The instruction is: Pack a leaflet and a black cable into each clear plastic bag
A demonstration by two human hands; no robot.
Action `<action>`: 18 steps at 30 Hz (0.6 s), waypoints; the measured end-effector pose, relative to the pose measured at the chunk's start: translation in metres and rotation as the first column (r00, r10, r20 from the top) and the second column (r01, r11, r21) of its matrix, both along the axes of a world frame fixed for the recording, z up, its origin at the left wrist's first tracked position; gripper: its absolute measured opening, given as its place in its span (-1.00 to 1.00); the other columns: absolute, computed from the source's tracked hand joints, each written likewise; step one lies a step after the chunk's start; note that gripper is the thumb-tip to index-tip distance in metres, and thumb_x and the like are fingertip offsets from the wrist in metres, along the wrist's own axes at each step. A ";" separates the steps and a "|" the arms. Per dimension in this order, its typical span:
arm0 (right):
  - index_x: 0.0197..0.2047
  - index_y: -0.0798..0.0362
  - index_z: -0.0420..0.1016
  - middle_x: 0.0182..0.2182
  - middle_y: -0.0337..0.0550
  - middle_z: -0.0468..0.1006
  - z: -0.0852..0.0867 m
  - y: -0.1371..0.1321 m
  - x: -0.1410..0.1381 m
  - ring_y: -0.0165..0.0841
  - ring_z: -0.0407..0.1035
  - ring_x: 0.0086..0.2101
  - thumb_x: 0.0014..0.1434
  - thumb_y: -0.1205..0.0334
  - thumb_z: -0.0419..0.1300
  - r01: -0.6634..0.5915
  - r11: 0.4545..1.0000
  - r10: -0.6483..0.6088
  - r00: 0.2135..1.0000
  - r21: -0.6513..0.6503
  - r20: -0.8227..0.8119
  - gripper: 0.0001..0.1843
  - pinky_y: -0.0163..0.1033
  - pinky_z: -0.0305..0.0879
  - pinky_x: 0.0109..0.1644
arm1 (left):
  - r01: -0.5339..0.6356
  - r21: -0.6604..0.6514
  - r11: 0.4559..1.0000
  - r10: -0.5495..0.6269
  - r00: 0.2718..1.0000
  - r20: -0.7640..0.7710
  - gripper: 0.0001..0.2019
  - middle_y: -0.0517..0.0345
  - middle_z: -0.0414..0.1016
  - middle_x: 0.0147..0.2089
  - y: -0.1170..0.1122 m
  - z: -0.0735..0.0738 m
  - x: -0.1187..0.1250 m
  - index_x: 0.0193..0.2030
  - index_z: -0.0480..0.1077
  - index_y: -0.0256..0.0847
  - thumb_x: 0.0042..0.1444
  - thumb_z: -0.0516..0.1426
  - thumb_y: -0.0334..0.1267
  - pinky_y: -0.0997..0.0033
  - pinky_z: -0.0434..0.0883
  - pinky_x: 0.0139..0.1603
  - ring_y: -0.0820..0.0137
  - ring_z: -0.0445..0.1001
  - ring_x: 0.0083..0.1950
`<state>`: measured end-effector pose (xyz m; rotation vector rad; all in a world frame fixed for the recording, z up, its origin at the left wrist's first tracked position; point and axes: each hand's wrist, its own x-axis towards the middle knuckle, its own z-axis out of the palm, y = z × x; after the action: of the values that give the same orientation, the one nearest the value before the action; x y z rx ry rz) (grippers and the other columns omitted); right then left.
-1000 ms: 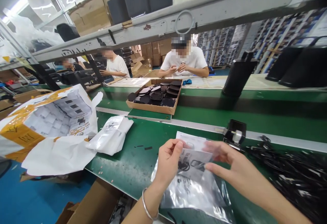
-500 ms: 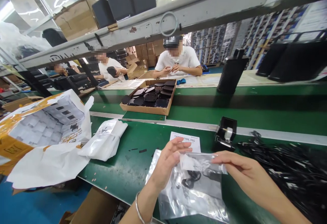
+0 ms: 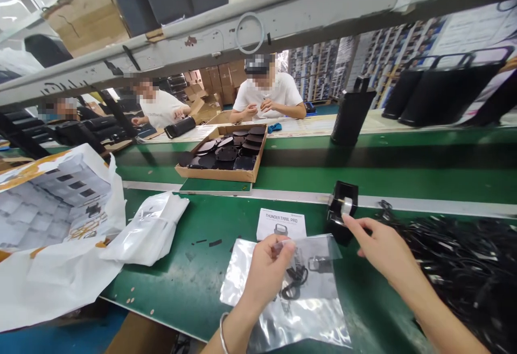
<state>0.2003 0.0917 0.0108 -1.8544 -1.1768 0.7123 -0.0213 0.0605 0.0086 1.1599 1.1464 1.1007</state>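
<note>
One clear bag (image 3: 309, 319), cable (image 3: 294, 284) showing inside, spread over the bench (image 3: 202, 284) toward me from my left fingers (image 3: 287, 250), which hold its upper edge in a narrow thumb-and-forefinger pinch. One black dispenser (image 3: 334, 222), just beyond the bag's upper right corner, my right fingers (image 3: 356, 230) parted, nothing seen in them, forefinger tip at the roll (image 3: 346, 206), contact uncertain. Best handling, I judge: bag edge smooth under the pinch, only a light fingertip on the roll.
</note>
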 end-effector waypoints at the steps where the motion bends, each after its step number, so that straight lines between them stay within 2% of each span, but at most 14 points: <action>1: -0.48 0.00 0.46 -0.65 -0.23 0.42 0.001 0.003 -0.002 -0.21 0.41 -0.62 -0.05 -0.15 0.19 0.003 1.000 -0.003 0.997 -0.002 -0.073 -0.64 -0.04 0.35 -0.43 | 0.006 0.003 1.000 -0.006 1.000 0.003 -0.60 0.32 0.20 -0.57 0.000 -0.001 0.000 -0.38 0.40 -0.27 -0.01 0.18 0.11 0.52 0.08 -0.50 0.53 0.11 -0.54; 3: -0.39 -0.01 0.42 -0.55 -0.21 0.50 0.002 0.005 -0.008 -0.21 0.50 -0.52 -0.03 -0.11 0.17 0.017 1.000 -0.014 0.975 0.013 -0.223 -0.67 -0.10 0.42 -0.42 | 0.019 0.000 1.000 -0.019 1.000 0.010 -0.61 0.34 0.18 -0.57 -0.001 -0.003 0.000 -0.38 0.38 -0.26 0.01 0.18 0.09 0.53 0.07 -0.51 0.53 0.09 -0.54; 6: -0.33 -0.01 0.38 -0.29 -0.12 0.56 0.002 -0.002 -0.018 -0.19 0.54 -0.29 -0.03 -0.12 0.18 0.030 0.999 -0.015 0.932 0.036 -0.363 -0.64 -0.10 0.47 -0.24 | 0.037 -0.008 0.999 -0.037 0.999 0.012 -0.63 0.35 0.14 -0.57 -0.002 -0.004 0.000 -0.36 0.37 -0.27 0.04 0.16 0.07 0.53 0.04 -0.52 0.55 0.05 -0.55; 9: -0.38 0.01 0.45 -0.08 -0.03 0.50 -0.007 -0.013 -0.030 -0.15 0.45 -0.07 -0.07 -0.13 0.23 0.047 0.997 -0.021 0.936 0.064 -0.352 -0.63 -0.05 0.34 0.02 | 0.040 -0.008 0.999 -0.040 0.999 0.008 -0.64 0.36 0.12 -0.57 -0.002 -0.006 -0.001 -0.36 0.36 -0.27 0.06 0.15 0.05 0.54 0.02 -0.53 0.55 0.03 -0.55; 12: -0.47 0.02 0.50 0.01 0.03 0.41 -0.023 -0.019 -0.037 -0.13 0.21 0.13 -0.05 -0.08 0.23 0.070 0.992 -0.041 0.964 0.101 -0.264 -0.69 -0.06 0.11 0.19 | 0.032 -0.008 0.999 -0.032 0.999 0.011 -0.64 0.35 0.12 -0.57 -0.001 -0.008 -0.002 -0.36 0.36 -0.26 0.07 0.14 0.06 0.54 0.01 -0.54 0.55 0.04 -0.55; 14: -0.53 0.03 0.50 -0.02 0.09 0.39 -0.034 -0.020 -0.036 -0.08 0.14 0.15 -0.05 -0.05 0.22 0.087 0.991 -0.065 0.978 0.102 -0.198 -0.70 0.00 0.06 0.20 | 0.026 -0.005 1.000 -0.026 1.000 0.005 -0.64 0.37 0.09 -0.58 -0.001 -0.007 -0.002 -0.36 0.35 -0.26 0.07 0.14 0.06 0.54 -0.01 -0.55 0.55 0.01 -0.56; 16: -0.59 0.04 0.50 -0.08 0.12 0.41 -0.040 -0.022 -0.029 0.00 0.22 0.07 -0.10 -0.02 0.24 0.086 0.993 -0.074 0.987 0.086 -0.142 -0.71 0.06 0.10 0.14 | 0.019 0.001 1.000 -0.019 1.000 -0.005 -0.64 0.38 0.08 -0.58 -0.002 -0.007 -0.002 -0.36 0.34 -0.26 0.08 0.13 0.06 0.55 -0.02 -0.55 0.55 0.00 -0.56; 18: -0.59 0.05 0.50 -0.12 0.10 0.44 -0.038 -0.029 -0.022 -0.01 0.32 -0.07 -0.13 -0.03 0.25 0.077 0.995 -0.068 0.991 0.069 -0.114 -0.70 0.07 0.18 0.04 | 0.007 0.011 1.000 -0.007 1.000 -0.012 -0.65 0.37 0.11 -0.57 -0.003 -0.006 -0.003 -0.34 0.34 -0.27 0.10 0.12 0.04 0.55 0.01 -0.54 0.54 0.02 -0.55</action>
<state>0.1788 0.0622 -0.0275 -1.7639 -1.0451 0.7134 -0.0242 0.0577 0.0029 1.1795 1.1462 1.0970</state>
